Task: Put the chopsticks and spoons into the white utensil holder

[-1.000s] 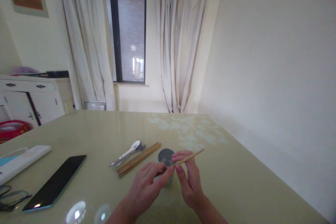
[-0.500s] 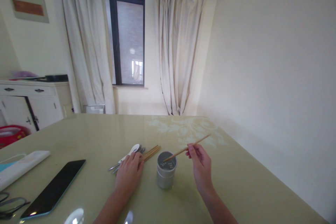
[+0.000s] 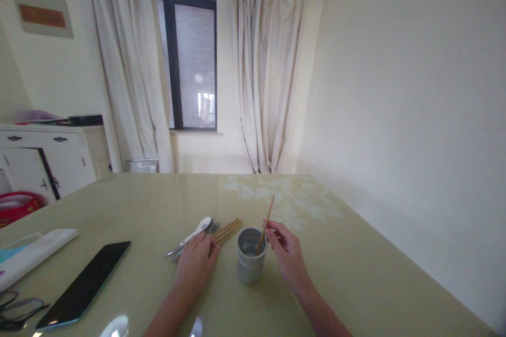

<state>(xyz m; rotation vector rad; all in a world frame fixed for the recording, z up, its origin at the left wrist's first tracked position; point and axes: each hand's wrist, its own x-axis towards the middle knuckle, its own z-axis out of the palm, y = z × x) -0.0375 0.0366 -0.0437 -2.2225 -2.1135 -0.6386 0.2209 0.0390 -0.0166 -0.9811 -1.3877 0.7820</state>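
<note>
My right hand (image 3: 288, 253) is closed in a pinch on a single wooden chopstick (image 3: 269, 211). The chopstick stands nearly upright, its lower end inside a grey cylindrical utensil holder (image 3: 250, 269). Small light holes show in the holder's bottom. Left of the holder, my left hand (image 3: 196, 259) lies over a bundle of chopsticks (image 3: 229, 229) and some spoons on the table. Its fingers rest low on them and hide their middle parts. A white spoon (image 3: 197, 229) points away from me beyond that hand, with darker metal utensils (image 3: 213, 226) beside it.
On the left of the glossy table (image 3: 356, 279) lie a black-screened tablet or phone (image 3: 85, 287), a white power strip or box (image 3: 37, 258) and a pair of glasses (image 3: 21, 308). Beyond are a white cabinet (image 3: 75, 155), curtains (image 3: 272, 73) and a window (image 3: 195, 63).
The chopstick in my right hand has swung from a low slant to nearly upright. That hand has moved left, closer to the holder. My left hand stays about where it was.
</note>
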